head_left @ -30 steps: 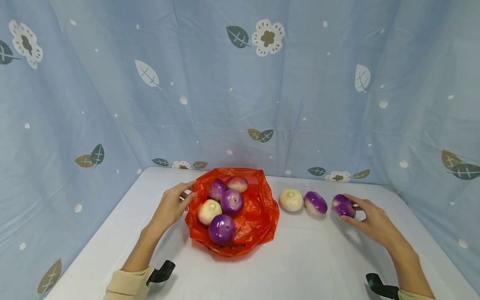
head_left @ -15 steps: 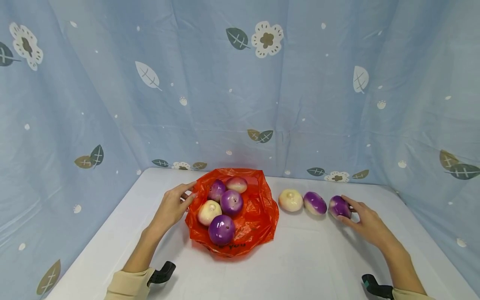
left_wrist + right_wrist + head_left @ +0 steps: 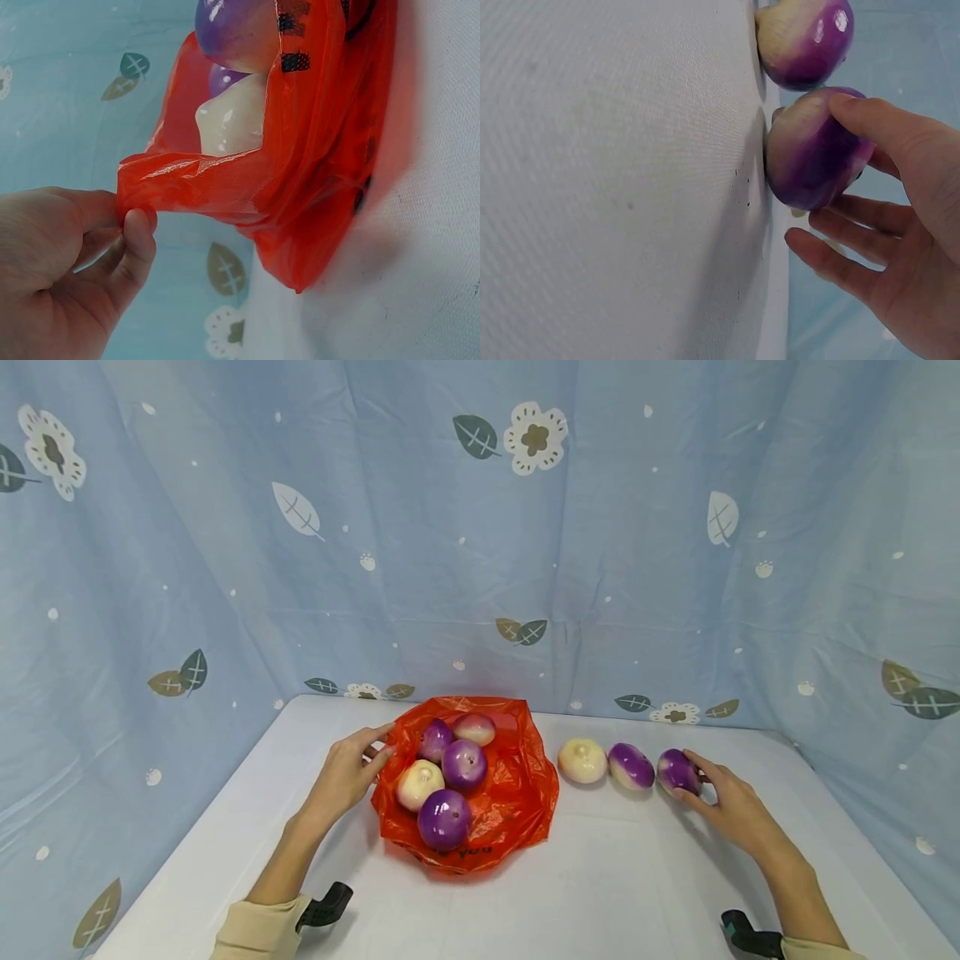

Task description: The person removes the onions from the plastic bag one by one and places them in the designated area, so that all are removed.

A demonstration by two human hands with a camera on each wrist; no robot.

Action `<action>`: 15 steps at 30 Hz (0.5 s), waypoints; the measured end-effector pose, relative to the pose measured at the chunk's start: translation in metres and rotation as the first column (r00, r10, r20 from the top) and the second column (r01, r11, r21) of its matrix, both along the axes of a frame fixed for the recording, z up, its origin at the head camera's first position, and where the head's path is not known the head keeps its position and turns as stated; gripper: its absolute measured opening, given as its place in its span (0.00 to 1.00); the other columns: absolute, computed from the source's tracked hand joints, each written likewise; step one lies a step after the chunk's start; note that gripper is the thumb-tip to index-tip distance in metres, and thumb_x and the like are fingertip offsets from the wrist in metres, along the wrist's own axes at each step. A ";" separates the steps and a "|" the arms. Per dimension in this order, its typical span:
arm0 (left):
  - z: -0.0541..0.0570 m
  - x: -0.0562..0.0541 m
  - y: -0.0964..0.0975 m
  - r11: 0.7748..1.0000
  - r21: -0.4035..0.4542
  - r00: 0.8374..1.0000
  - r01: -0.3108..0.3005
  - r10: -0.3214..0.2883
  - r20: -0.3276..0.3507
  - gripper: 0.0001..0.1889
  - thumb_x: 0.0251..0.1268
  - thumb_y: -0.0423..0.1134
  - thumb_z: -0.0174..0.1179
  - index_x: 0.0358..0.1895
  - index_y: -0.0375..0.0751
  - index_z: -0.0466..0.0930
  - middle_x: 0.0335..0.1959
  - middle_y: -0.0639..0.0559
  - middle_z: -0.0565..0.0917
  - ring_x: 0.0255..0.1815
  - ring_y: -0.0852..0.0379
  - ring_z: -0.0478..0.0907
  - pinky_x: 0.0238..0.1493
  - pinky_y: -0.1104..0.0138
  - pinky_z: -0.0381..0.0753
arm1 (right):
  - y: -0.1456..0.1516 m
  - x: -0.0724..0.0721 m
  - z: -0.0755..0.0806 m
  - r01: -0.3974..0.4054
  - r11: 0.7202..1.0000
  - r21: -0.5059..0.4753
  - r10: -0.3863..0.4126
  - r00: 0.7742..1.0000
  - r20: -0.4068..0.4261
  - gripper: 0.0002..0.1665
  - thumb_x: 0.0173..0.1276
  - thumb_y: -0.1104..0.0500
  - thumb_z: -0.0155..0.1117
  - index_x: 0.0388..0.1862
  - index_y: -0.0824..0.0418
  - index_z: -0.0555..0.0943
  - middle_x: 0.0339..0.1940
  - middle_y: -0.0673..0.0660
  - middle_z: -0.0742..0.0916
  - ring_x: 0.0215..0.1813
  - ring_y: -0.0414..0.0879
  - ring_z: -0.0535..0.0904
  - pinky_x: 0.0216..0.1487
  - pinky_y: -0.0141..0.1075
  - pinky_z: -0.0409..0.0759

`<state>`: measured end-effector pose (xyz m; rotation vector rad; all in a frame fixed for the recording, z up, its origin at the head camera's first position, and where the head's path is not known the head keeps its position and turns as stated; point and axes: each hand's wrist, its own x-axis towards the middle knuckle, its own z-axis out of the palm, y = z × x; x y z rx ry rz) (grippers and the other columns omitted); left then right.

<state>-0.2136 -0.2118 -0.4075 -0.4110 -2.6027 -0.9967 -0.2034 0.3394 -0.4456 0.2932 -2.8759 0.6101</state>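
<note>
My left hand (image 3: 347,774) pinches the rim of a red plastic bag (image 3: 322,187) between thumb and fingers. Inside the bag lie several turnips: a purple one (image 3: 444,819) in front, a cream one (image 3: 420,785) and others behind. On the right, my right hand (image 3: 731,804) holds a purple-and-white turnip (image 3: 810,154) with the thumb on one side and fingers on the other. That turnip sits at the right end of a row on the table. Beside it rests another purple-and-white turnip (image 3: 632,767), and then a cream turnip (image 3: 582,761) nearer the bag.
A white-covered table (image 3: 592,893) carries everything. Blue curtains (image 3: 420,527) printed with leaves and flowers hang behind it and along both sides. Each wrist wears a black camera mount, the left one (image 3: 326,905) near the table's front.
The right hand has shifted slightly left with its turnip, bringing it closer to the neighbouring purple one. My left hand and the bag have stayed in place.
</note>
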 end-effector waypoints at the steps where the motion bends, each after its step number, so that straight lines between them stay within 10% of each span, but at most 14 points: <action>1: 0.000 0.000 0.000 1.000 0.001 1.000 0.001 -0.001 0.000 0.22 0.66 0.33 0.62 0.64 0.37 0.76 0.49 0.40 0.85 0.36 0.51 0.85 0.31 0.70 0.86 | 0.000 0.000 0.000 -0.001 1.000 0.000 0.001 1.000 0.000 0.43 0.67 0.48 0.66 0.72 0.68 0.63 0.58 0.79 0.77 0.56 0.74 0.77 0.50 0.66 0.78; 15: -0.001 0.000 0.000 1.000 0.001 1.000 0.004 -0.004 -0.005 0.22 0.66 0.33 0.62 0.63 0.37 0.76 0.49 0.40 0.85 0.36 0.51 0.85 0.32 0.69 0.86 | 0.003 0.002 0.003 0.002 1.000 0.016 -0.003 0.999 0.043 0.42 0.67 0.47 0.66 0.72 0.66 0.63 0.58 0.80 0.76 0.56 0.76 0.76 0.47 0.67 0.79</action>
